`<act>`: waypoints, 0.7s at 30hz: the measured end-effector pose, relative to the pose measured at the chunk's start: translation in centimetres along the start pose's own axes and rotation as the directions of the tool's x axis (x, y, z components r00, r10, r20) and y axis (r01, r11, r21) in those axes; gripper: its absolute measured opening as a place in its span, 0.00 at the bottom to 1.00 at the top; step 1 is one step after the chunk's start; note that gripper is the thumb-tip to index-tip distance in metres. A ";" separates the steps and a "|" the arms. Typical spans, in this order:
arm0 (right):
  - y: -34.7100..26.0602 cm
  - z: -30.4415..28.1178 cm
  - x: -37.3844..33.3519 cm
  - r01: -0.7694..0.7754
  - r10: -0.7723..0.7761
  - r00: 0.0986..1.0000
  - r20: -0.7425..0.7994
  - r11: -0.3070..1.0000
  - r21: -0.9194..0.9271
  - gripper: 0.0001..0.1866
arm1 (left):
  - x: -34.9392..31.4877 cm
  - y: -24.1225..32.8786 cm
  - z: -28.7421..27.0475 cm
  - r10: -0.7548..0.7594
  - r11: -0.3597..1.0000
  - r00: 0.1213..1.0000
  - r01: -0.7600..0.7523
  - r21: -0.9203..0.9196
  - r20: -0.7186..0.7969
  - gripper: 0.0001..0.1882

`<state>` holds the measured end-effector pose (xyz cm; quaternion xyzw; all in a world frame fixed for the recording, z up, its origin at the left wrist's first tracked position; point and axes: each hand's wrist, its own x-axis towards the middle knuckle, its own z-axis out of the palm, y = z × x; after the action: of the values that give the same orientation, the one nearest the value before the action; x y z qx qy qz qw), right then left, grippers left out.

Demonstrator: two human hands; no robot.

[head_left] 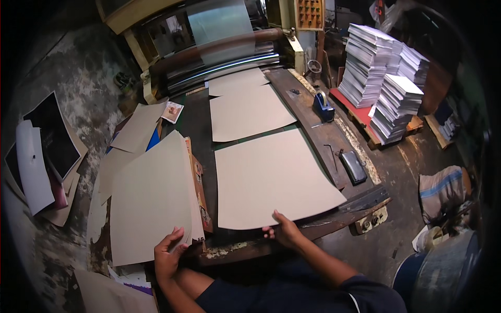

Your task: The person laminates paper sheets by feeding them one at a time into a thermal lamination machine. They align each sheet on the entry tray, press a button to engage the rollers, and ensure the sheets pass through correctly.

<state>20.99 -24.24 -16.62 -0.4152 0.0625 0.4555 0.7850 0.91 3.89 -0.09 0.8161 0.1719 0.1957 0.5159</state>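
Observation:
A beige cardboard sheet [271,177] lies flat at the near end of the machine's feed table. My right hand [284,231] grips its near edge, one digit on top and the curled fingers at the edge. To the left is a stack of similar cardboard sheets [148,203]. At the near right corner of this stack, my left hand [168,253] is closed on the top sheet's edge, thumb towards the corner. Farther up the table, another cardboard sheet [250,115] lies behind a cardboard sheet [237,81] that reaches the metal rollers [224,70].
Along the table's right side are a blue tape dispenser [323,108], a hex key [330,156] and a black case [353,167]. Tall paper stacks [365,65] stand on a pallet at right. A round drum [441,276] stands at lower right; loose sheets [36,161] lean at left.

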 end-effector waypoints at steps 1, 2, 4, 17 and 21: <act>-0.4 0.2 1.0 0.015 -0.015 1.000 0.004 1.000 0.009 0.28 | 0.0 0.0 0.0 -0.004 1.000 1.000 0.004 -0.012 -0.006 0.23; -0.8 0.3 1.9 0.018 -0.018 1.000 0.007 1.000 0.018 0.28 | 0.0 0.0 0.0 -0.009 1.000 1.000 0.009 -0.025 -0.012 0.21; -1.4 1.0 3.5 0.072 -0.070 0.996 -0.051 0.997 0.033 0.27 | -0.4 -0.2 0.0 -0.049 0.998 0.997 0.047 -0.035 -0.059 0.20; -0.1 0.1 4.4 0.235 -0.183 0.939 -0.293 0.960 0.155 0.30 | -1.5 2.0 4.4 0.054 0.993 0.870 0.003 0.115 -0.490 0.24; -0.9 0.0 2.5 0.226 -0.195 0.955 -0.226 0.966 0.124 0.27 | -1.6 -1.5 2.0 0.008 0.982 0.828 -0.113 -0.153 -0.561 0.22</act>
<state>23.11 -22.77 -17.26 -0.4061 0.1347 0.3164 0.8467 0.42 2.14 -2.44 0.6785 0.2705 0.4561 0.5084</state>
